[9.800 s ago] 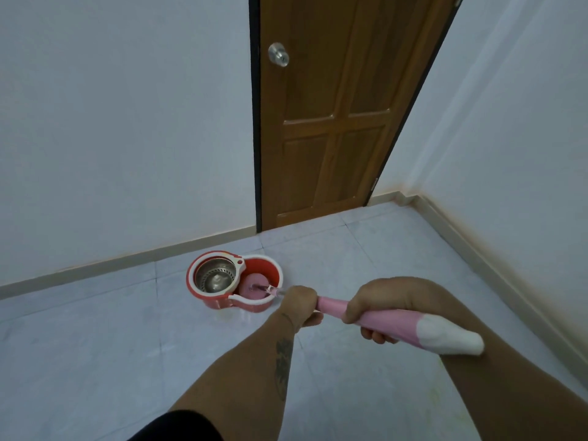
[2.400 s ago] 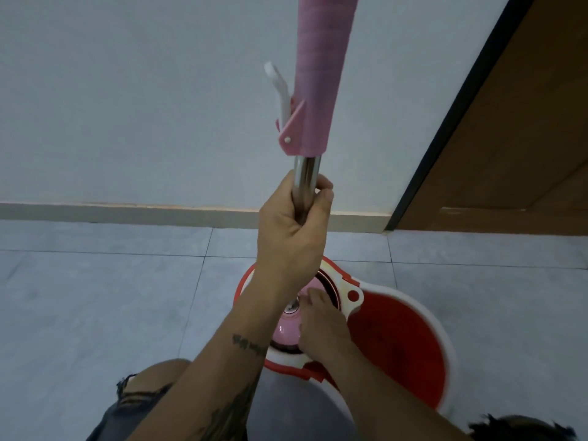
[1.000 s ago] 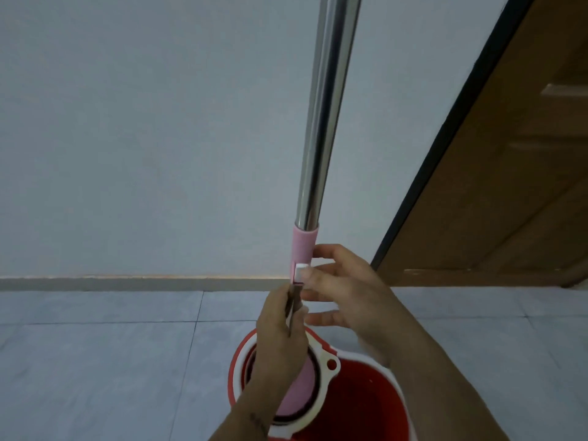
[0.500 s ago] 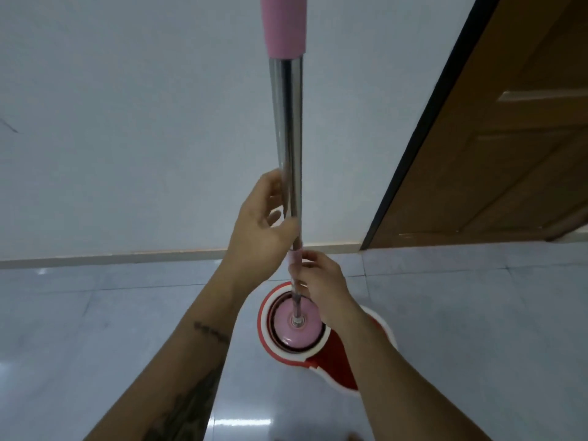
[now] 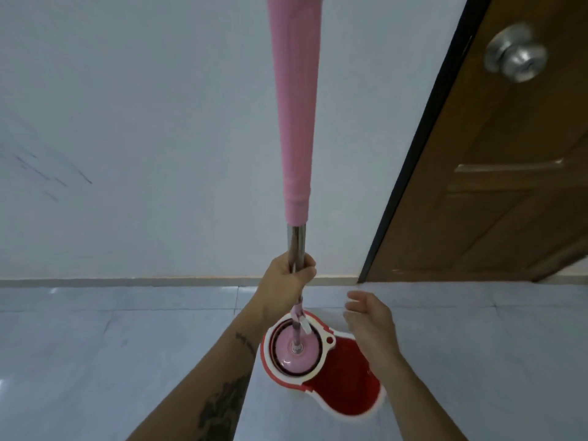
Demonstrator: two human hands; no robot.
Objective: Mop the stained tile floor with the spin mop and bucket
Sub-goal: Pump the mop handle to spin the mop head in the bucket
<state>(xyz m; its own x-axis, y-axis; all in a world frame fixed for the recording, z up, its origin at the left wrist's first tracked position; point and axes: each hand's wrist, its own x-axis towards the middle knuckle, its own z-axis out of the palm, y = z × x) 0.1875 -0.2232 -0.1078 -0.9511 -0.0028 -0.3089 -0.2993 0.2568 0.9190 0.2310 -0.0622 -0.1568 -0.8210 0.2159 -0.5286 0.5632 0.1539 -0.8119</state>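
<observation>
Mop head sits in the spinner basket of the bucket — wringing stage, floor not yet mopped. Left hand fingers curled round the mop pole above the bucket; right hand just beside it, fingers loosely spread, empty.

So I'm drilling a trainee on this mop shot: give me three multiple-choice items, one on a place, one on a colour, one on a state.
1. Where does the mop head sit?
A. in the bucket's spinner basket
B. on the tiles
C. against the door

2. What colour is the mop's grip sleeve?
A. blue
B. pink
C. green

3. What is the right hand doing?
A. gripping the pole
B. holding the doorknob
C. open, holding nothing

Key: 1 A, the pink disc fills the round basket of the red bucket. 2 B, the sleeve is pink. 3 C, only the left hand grips the pole.
</observation>
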